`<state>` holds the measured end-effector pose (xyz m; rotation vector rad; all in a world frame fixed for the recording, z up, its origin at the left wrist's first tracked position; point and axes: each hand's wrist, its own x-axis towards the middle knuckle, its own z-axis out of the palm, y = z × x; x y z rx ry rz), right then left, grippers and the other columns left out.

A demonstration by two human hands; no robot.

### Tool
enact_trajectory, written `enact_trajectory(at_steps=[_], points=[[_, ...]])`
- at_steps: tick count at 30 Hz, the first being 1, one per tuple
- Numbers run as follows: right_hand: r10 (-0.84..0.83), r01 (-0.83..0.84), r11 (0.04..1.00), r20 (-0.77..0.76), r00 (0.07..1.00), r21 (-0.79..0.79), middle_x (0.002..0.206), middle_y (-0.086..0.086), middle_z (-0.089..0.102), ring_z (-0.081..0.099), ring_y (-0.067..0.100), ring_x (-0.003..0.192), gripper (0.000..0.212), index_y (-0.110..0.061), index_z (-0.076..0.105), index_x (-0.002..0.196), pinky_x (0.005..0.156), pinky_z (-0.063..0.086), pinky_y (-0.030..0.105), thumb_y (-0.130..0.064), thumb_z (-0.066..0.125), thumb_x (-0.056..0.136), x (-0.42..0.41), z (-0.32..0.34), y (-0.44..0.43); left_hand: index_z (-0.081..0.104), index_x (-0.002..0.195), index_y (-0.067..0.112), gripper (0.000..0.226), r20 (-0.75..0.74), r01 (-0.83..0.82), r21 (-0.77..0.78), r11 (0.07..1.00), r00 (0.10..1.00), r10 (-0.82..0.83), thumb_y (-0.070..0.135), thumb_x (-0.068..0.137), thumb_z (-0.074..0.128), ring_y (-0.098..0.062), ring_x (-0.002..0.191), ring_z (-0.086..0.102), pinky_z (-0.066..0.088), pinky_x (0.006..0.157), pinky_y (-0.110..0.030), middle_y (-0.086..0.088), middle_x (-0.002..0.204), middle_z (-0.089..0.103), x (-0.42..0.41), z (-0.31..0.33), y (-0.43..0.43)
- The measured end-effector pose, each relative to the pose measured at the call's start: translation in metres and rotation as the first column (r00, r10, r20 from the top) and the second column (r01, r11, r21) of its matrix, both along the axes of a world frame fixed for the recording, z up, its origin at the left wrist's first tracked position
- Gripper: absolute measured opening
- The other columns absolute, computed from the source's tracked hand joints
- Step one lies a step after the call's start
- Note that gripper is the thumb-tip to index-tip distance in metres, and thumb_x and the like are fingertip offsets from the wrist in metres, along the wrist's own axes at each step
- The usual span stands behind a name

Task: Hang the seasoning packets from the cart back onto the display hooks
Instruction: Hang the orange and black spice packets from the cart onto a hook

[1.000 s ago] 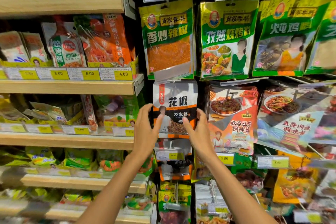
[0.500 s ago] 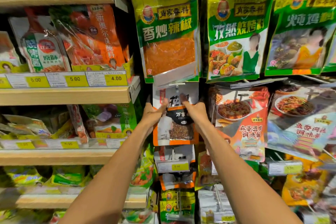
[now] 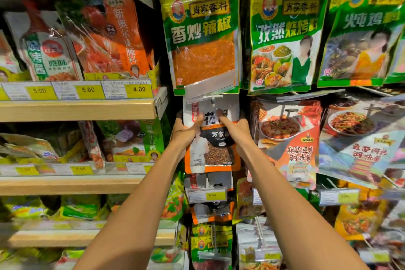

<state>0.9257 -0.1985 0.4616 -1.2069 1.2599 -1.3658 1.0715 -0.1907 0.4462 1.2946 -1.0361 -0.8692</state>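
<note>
Seasoning packet (image 3: pixel 213 140) pinched between both hands' fingers (image 3: pixel 198 119).

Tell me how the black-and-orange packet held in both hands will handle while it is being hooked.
Probably floppy: the packet is a thin pouch, gripped by the left hand and right hand together. Likely light: its window shows loose dry grains. The glossy film may be slippery.

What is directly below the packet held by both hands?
A yellow price tag hangs there, with another orange-edged packet behind it. The tag covers the middle of its front.
</note>
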Motion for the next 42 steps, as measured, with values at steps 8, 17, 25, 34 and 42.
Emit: enact_trajectory(at_steps=[8, 17, 25, 34, 42], points=[[0.043, -0.046, 0.994, -0.025, 0.999, -0.101, 0.159, 0.003, 0.014, 0.022, 0.016, 0.143, 0.100, -0.012, 0.006, 0.152, 0.112, 0.027, 0.030, -0.048, 0.068, 0.082, -0.002, -0.011, 0.028, 0.023, 0.147, 0.027, 0.098, 0.149, -0.021, -0.106, 0.994, 0.988, 0.037, 0.068, 0.069, 0.064, -0.019, 0.129, 0.046, 0.042, 0.105, -0.042, 0.001, 0.145, 0.044, -0.001, -0.010, 0.024], [0.027, -0.036, 0.988, -0.062, 0.998, -0.151, 0.159, 0.002, 0.014, 0.021, 0.011, 0.141, 0.096, -0.014, 0.008, 0.152, 0.115, 0.025, 0.032, -0.047, 0.066, 0.083, -0.004, -0.011, 0.037, 0.036, 0.138, 0.023, 0.080, 0.136, -0.027, -0.175, 0.984, 0.989, 0.051, 0.060, 0.073, 0.066, -0.018, 0.114, 0.058, 0.048, 0.097, -0.046, -0.001, 0.127, 0.059, -0.007, -0.003, 0.042], [-0.037, 0.006, 0.980, -0.151, 0.988, -0.200, 0.160, 0.001, 0.011, 0.012, 0.016, 0.147, 0.094, -0.015, 0.009, 0.152, 0.114, 0.016, 0.028, -0.051, 0.062, 0.084, -0.006, -0.013, 0.036, 0.027, 0.145, 0.017, 0.084, 0.192, -0.040, -0.145, 0.989, 0.979, 0.068, 0.054, 0.079, 0.062, -0.022, 0.126, 0.049, 0.042, 0.104, -0.039, -0.005, 0.138, 0.050, -0.013, 0.002, 0.047], [-0.225, 0.126, 0.874, -0.161, 0.961, -0.470, 0.139, -0.006, 0.044, 0.039, 0.004, 0.130, 0.050, -0.020, 0.037, 0.139, 0.106, 0.034, 0.021, -0.029, 0.057, 0.094, -0.032, -0.026, 0.100, 0.037, 0.138, 0.008, 0.049, 0.359, -0.303, -0.546, 0.781, 0.758, 0.545, 0.020, 0.095, 0.057, -0.021, 0.133, 0.034, 0.029, 0.109, -0.031, -0.010, 0.143, 0.038, -0.044, -0.013, 0.106], [-0.425, 0.293, 0.828, -0.195, 0.884, -0.479, 0.125, 0.001, 0.050, 0.048, 0.018, 0.120, 0.038, -0.011, 0.047, 0.128, 0.102, 0.042, 0.037, -0.019, 0.058, 0.093, -0.139, -0.027, 0.093, 0.055, 0.122, -0.003, 0.032, 0.623, 0.149, -0.542, 0.827, 0.732, 0.276, 0.003, 0.092, 0.056, -0.032, 0.119, 0.052, 0.032, 0.104, -0.027, -0.017, 0.124, 0.057, -0.130, -0.005, 0.091]])
